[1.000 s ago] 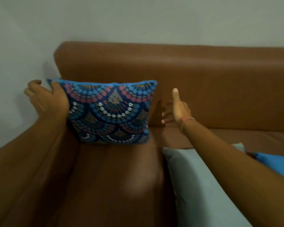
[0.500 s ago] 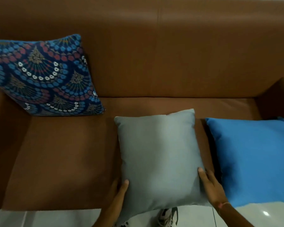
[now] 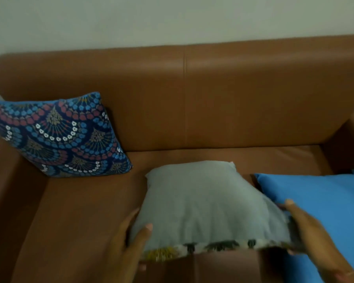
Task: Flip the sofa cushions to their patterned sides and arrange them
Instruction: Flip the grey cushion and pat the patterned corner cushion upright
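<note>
Head view: brown sofa (image 3: 213,94) against a pale wall (image 3: 172,17), three cushions on its seat. Grey cushion (image 3: 202,201) mid-seat, near edge lifted off the seat, a strip of pattern peeking out underneath. Left hand (image 3: 129,242) clamped on its near left corner, thumb on top, fingers below. Right hand (image 3: 307,227) gripping its near right corner likewise, reaching across the blue cushion (image 3: 319,201), which lies flat just beside, plain side up. Patterned cushion (image 3: 59,135) propped tilted in the left corner against the backrest, well apart from both hands.
</note>
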